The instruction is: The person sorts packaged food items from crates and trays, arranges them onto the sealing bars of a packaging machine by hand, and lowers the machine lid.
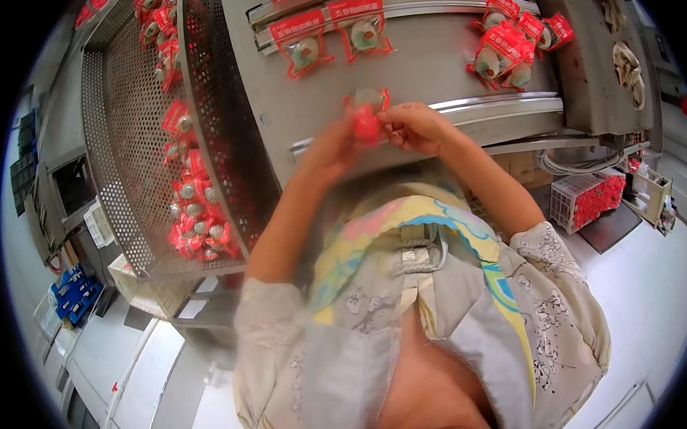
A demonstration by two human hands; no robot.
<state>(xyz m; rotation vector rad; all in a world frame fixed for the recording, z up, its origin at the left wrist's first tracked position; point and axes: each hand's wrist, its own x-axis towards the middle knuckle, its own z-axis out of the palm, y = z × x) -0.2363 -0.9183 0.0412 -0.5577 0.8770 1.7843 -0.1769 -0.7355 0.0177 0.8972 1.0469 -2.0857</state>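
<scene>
My left hand (334,148), blurred by motion, is closed on a red packet (367,125) above the metal table (286,110). My right hand (418,129) meets it from the right, its fingers pinched at the packet's edge. Just beyond my fingertips shows a clear pouch (372,99) with a pale round item and red edging; whether it is joined to the red packet I cannot tell. Farther back, two red-and-clear packets (304,50) (365,34) lie side by side along a metal rail. A pile of similar packets (504,54) lies at the back right.
A perforated metal tray (119,146) on the left holds many red packets (196,209). A metal rail (498,106) crosses the table's near side. Gloves (627,69) hang at the right. A white crate (575,204) with red packets stands below right.
</scene>
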